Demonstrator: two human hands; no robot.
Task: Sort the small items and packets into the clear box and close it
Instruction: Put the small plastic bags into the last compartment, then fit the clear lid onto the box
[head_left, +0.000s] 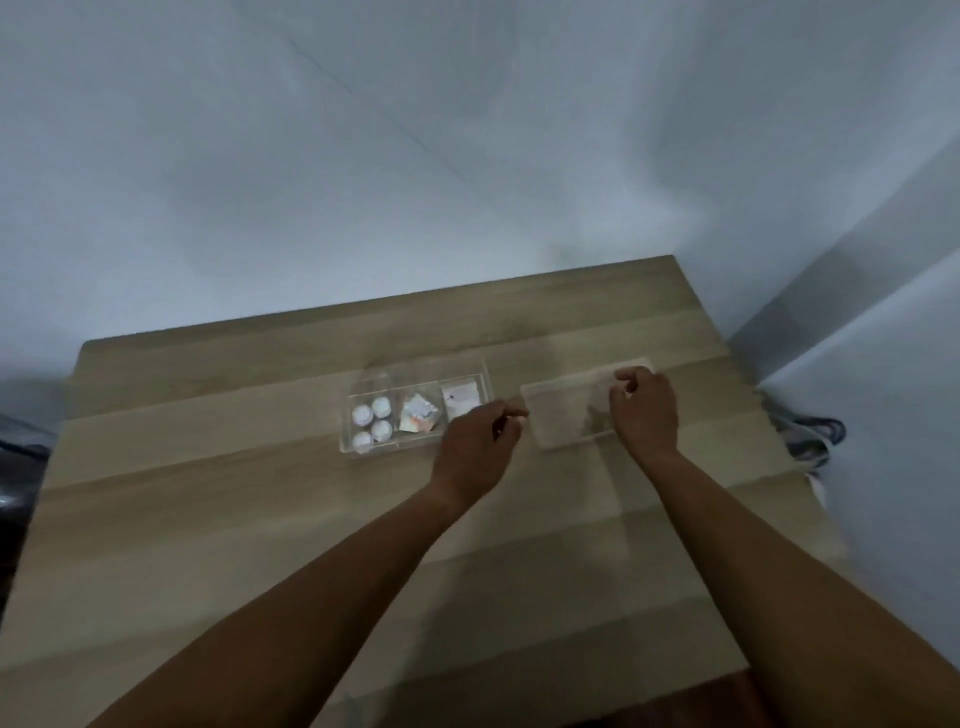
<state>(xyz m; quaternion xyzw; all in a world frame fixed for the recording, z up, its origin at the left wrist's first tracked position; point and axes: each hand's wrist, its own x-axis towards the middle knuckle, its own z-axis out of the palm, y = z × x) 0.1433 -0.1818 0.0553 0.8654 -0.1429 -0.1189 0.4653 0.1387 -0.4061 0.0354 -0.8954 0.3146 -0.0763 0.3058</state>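
Observation:
A clear box (363, 387) with three compartments sits on the wooden table (260, 519). Its left compartment holds several small white round items (373, 423), the middle one colourful packets (418, 414), the right one a white packet (461, 399). To its right lies the clear flat lid (566, 410). My left hand (480, 447) pinches the lid's left edge. My right hand (644, 410) grips the lid's right side from above. The image is blurred.
Grey walls stand behind and to the right of the table. Dark cables (815, 436) lie beyond the table's right edge. A dark object (15, 467) shows at the left edge.

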